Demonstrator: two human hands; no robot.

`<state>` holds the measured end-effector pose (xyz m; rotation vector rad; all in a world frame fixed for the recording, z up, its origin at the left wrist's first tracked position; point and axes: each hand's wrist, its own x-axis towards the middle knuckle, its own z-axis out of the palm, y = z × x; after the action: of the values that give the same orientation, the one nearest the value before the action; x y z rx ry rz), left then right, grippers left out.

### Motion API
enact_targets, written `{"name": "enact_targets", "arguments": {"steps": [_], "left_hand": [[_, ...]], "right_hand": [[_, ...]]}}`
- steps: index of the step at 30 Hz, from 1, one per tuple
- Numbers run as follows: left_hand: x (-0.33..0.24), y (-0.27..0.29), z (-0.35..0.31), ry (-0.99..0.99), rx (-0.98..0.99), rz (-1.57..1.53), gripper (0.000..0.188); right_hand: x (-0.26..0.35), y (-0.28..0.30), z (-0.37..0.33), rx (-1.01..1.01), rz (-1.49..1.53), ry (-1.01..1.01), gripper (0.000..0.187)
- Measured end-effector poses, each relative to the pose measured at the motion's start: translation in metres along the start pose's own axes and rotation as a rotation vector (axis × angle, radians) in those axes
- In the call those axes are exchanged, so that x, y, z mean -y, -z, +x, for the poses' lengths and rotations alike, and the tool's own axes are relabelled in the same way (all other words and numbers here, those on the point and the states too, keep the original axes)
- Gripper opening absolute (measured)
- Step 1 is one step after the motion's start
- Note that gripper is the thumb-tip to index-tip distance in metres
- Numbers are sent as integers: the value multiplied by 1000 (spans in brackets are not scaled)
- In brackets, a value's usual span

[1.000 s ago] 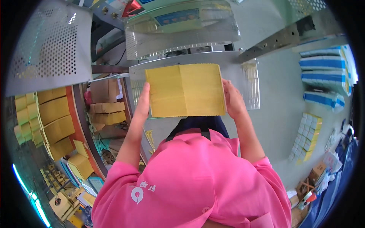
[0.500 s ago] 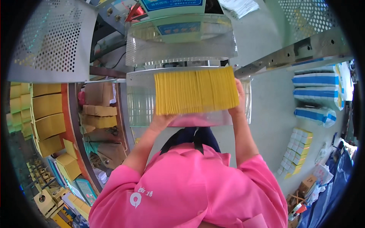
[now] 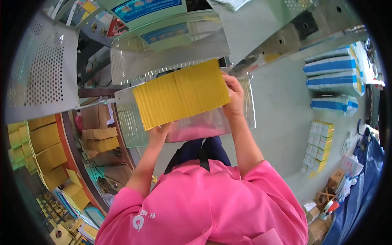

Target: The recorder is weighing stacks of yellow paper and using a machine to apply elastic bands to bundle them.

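yellow card stack (image 3: 181, 94) up off clear tray (image 3: 249, 107), not set in yet. left hand (image 3: 158, 132) grips bottom edge, right hand (image 3: 234, 94) grips right edge. stack tilted, over tray's top edge.

Matt yellow card stack (image 3: 181, 93) — edges finely ribbed. Behind it, a dull perforated metal tray (image 3: 130, 118). Soft pink cloth shirt (image 3: 212, 204) — smooth.

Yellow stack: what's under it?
Under the yellow stack, a shiny metal tray and the left hand. The tray's middle is covered; right hand grips the edge.
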<state>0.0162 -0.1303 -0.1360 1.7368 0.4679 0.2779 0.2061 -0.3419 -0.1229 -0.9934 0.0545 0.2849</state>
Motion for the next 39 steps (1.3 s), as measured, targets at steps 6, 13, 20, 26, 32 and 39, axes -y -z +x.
{"name": "enact_targets", "arguments": {"steps": [6,13,20,26,32,39], "left_hand": [[-2,12,-1,43,24,64,35],[8,15,2,-31,59,105,37],[-8,-12,33,120,169,46,39],[-25,-43,51,-143,165,15,35],[-21,-36,56,-125,149,-14,38],[-9,-19,62,-173,196,87,47]], "right_hand": [[-10,8,-4,66,46,137,30],[3,9,5,33,63,57,26],[1,20,0,-207,78,102,22],[16,47,3,-385,-379,151,20],[92,24,-28,-308,-844,578,20],[132,-113,-19,700,-1730,738,71]]}}
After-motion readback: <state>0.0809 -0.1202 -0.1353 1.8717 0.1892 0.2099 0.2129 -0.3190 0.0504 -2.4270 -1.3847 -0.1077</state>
